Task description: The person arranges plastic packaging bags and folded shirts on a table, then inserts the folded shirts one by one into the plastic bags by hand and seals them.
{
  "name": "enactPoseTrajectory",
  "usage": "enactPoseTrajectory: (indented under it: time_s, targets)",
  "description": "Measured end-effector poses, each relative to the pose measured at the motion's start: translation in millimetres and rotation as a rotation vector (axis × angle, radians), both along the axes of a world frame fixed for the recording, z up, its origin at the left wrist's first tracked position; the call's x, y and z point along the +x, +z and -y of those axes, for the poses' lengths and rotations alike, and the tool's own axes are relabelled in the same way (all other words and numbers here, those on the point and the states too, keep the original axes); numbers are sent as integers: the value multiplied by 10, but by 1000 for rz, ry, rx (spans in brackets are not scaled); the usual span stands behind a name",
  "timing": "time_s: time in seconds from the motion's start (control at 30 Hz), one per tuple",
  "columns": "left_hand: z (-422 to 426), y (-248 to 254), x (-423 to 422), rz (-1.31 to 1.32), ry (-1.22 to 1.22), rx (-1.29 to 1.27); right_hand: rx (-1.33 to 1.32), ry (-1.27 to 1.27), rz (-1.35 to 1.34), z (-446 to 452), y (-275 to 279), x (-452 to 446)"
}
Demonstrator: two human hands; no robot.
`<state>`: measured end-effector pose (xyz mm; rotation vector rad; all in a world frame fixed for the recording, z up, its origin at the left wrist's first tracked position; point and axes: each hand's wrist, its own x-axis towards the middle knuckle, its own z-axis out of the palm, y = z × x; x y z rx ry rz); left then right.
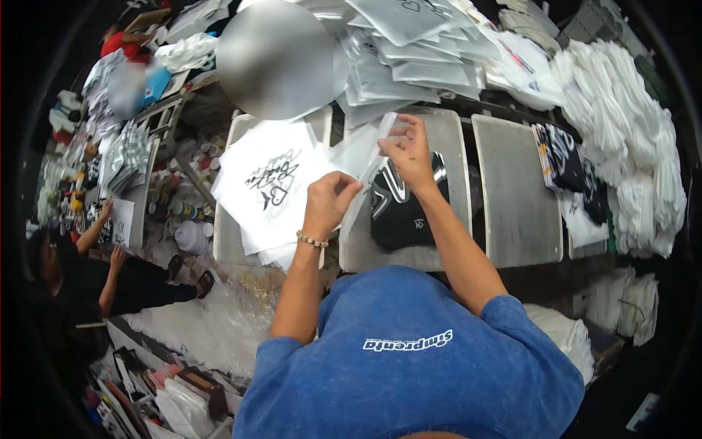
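A frosted plastic bag (358,197) is stretched slantwise between my two hands. My left hand (330,203), with a beaded bracelet at the wrist, pinches its lower left part. My right hand (411,152) grips the top edge between thumb and fingers. Behind and below the bag lies a folded black garment (404,219) with white print, on a grey board (453,139). Left of my left hand, white printed bags or sheets (256,157) with black lettering are fanned out in a pile; which of the two I cannot tell.
Frosted printed bags (417,55) are heaped beyond the boards. Another grey board (515,183) is at right, beside folded dark garments (559,157) and stacked white cloth (621,124). At left a co-worker (80,271) handles a printed sheet (123,223). Bundles lie at lower left.
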<state>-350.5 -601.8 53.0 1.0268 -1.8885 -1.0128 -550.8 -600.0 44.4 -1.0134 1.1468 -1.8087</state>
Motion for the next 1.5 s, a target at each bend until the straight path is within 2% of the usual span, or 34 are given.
enactPoseTrajectory:
  time_s: [0.03,0.13,0.23,0.27,0.37,0.43,0.47,0.53,0.6,0.63,0.7,0.73,0.83,0.87,0.9,0.93,0.97,1.0,1.13,1.2,1.23,1.3,1.37,1.4,1.47,1.5]
  targets:
    - [16,-3,-19,7,-3,-32,5,33,-15,-9,-13,-75]
    - [96,33,-70,-34,-12,100,68,87,-50,-89,50,-273]
    - [195,193,-154,74,14,-113,14,133,-140,-210,120,-503]
    - [268,192,-190,135,17,-301,43,122,-270,-254,151,-606]
    - [581,240,-424,161,-101,-564,208,-108,-755,-313,334,-866]
    - [742,572,-678,237,-210,-699,100,-381,-1018,-54,255,-1198]
    - [793,762,-803,235,-187,-862,46,-449,-1060,-16,410,-1297]
    - [703,1260,-931,182,-152,-968,24,-599,-860,-71,850,-1309]
    - [640,1430,-942,163,-14,-1080,195,-652,-554,-247,1219,-1271]
    - [584,1361,-927,166,-18,-1075,202,-651,-551,-323,1155,-1321]
    - [500,1031,-909,212,104,-880,-126,-841,-735,-486,852,-1457]
    - [478,705,-912,259,143,-821,-80,-778,-684,-577,570,-1368]
    - [172,-230,-909,183,177,-493,181,-640,-649,-839,-857,-1303]
    - [103,-657,-843,175,204,-388,435,-576,-585,-984,-1162,-1210]
    - [-51,-965,-782,286,252,-257,497,-491,-675,-1114,-1462,-1169]
    - [-135,-1405,-673,335,261,-187,646,-359,-683,-1239,-1471,-1091]
    - [-292,-1597,-600,403,268,-73,543,-381,-734,-1310,-1612,-1068]
    - [-502,-1604,-606,376,324,124,441,-403,-783,-1374,-1759,-1057]
    - [-965,-1767,-499,311,312,129,618,-223,-704,-1455,-1571,-1122]
    - [-1036,-1774,-473,280,343,145,792,-67,-523,-1459,-1537,-1186]
    - [-1015,-1773,-465,265,336,197,793,-55,-525,-1462,-1569,-1202]
    - [-990,-1666,-474,250,318,243,861,-30,-338,-1453,-1666,-1239]
    - [-904,-1789,-406,260,333,283,896,-4,-311,-1434,-1689,-1296]
    - [-897,-1607,-449,270,341,324,934,16,-281,-1442,-1678,-1307]
    - [-964,-1380,-539,270,428,314,925,10,-259,-1458,-1646,-1326]
    - [-944,-1354,-581,332,382,-67,916,3,-240,-1460,-1624,-1347]
